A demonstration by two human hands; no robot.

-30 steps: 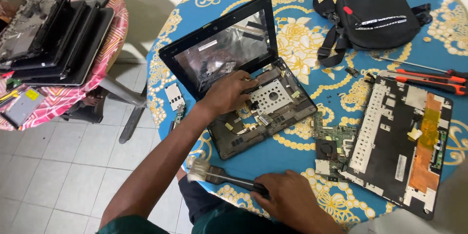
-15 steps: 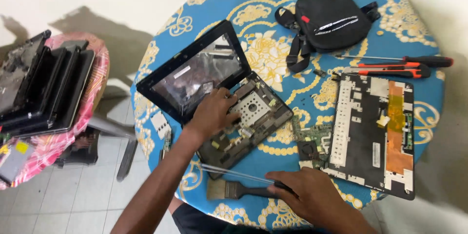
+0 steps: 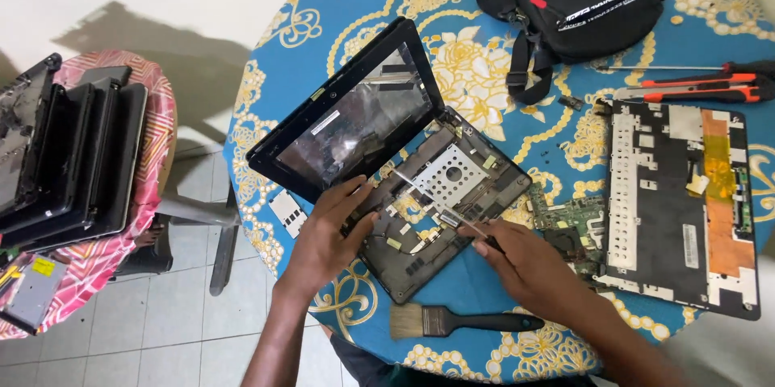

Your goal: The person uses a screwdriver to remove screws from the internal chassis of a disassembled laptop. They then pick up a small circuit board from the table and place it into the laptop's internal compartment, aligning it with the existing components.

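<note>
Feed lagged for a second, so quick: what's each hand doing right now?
Left hand: open, fingers resting on the opened laptop base, gripping nothing.
Right hand: closed on a screwdriver, tip over the base.

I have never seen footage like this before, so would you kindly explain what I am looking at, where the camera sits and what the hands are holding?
There is no machine here: a person works with two bare hands, and the single camera is worn on their head, looking down. On a round table with a blue and yellow cloth lies an opened small laptop, its keyboard removed so the insides show. The left hand rests on the laptop's base. The right hand holds a thin metal tool, likely a screwdriver, with its tip over the base. Near the front edge lies a paintbrush. To the right are a loose circuit board, a removed cover panel, red-handled tools and a black pouch. On the left, a smaller table carries a stack of laptops.
</note>
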